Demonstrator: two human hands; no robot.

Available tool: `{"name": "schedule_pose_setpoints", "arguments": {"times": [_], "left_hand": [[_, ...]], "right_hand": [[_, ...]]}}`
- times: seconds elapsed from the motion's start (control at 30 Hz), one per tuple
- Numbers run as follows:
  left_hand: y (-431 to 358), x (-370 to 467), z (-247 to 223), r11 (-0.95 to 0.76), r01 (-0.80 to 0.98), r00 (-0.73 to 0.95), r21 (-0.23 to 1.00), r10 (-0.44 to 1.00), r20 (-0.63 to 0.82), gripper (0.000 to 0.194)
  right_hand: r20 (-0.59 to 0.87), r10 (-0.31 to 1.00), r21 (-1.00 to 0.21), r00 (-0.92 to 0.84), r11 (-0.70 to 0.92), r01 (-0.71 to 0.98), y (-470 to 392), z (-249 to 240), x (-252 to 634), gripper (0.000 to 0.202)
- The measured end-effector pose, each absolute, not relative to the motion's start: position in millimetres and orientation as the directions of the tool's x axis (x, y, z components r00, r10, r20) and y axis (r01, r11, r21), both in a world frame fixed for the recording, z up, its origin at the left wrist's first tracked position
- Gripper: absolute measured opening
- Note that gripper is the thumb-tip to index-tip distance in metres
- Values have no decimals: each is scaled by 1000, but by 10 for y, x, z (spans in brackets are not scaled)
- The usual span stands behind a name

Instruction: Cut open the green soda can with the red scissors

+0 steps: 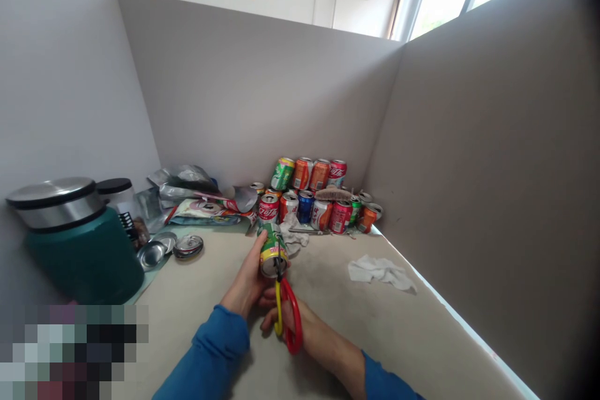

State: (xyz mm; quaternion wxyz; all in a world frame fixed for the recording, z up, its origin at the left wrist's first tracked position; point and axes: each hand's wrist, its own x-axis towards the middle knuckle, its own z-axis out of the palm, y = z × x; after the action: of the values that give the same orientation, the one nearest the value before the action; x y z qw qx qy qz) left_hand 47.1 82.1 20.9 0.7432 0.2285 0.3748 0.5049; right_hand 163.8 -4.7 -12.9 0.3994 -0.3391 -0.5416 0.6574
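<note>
A green and yellow drink can point(269, 239) is tilted in my left hand point(250, 278), its metal lid end facing me. My left fingers wrap round the can's side and are partly hidden behind it. Scissors point(293, 319) with one red and one yellow handle are gripped by my right hand point(307, 320), just below the can. Their dark blades point away from me and overlap the can at its lid; whether a blade is inside the can I cannot tell. Crumpled white tissue point(294, 237) lies just behind the can.
Several drink cans point(321, 215) stand stacked at the back wall. Flattened metal sheets and packets point(201, 211) lie back left, near round can ends point(188, 246). A large green container point(79, 256) stands left. A white tissue point(380, 272) lies right. Grey partitions point(262, 87) enclose the table.
</note>
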Motion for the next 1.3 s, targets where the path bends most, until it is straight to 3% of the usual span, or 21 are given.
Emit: {"name": "schedule_pose_setpoints", "arguments": {"times": [0.33, 0.63, 0.77, 0.93, 1.1, 1.3], "left_hand": [[830, 372, 181, 31, -555, 46, 831, 999, -6, 49], [822, 336, 224, -136, -539, -29, 831, 989, 143, 52], [802, 349, 216, -107, -535, 10, 838, 991, 133, 57], [764, 446, 202, 82, -521, 126, 849, 992, -18, 59], [760, 453, 208, 58, -542, 65, 838, 998, -27, 52], [751, 433, 198, 117, -520, 127, 846, 990, -59, 47]], "right_hand": [[-32, 891, -980, -452, -116, -160, -105, -30, 1636, 88], [-12, 866, -985, -499, -96, -144, -99, -77, 1675, 79], [18, 845, -986, -535, -73, -148, -88, -76, 1722, 86], [30, 847, -984, -530, -69, -165, -40, -118, 1716, 88], [42, 859, -978, -510, -69, -196, -24, -136, 1696, 87], [36, 874, -975, -485, -75, -207, -5, -177, 1655, 80]]}}
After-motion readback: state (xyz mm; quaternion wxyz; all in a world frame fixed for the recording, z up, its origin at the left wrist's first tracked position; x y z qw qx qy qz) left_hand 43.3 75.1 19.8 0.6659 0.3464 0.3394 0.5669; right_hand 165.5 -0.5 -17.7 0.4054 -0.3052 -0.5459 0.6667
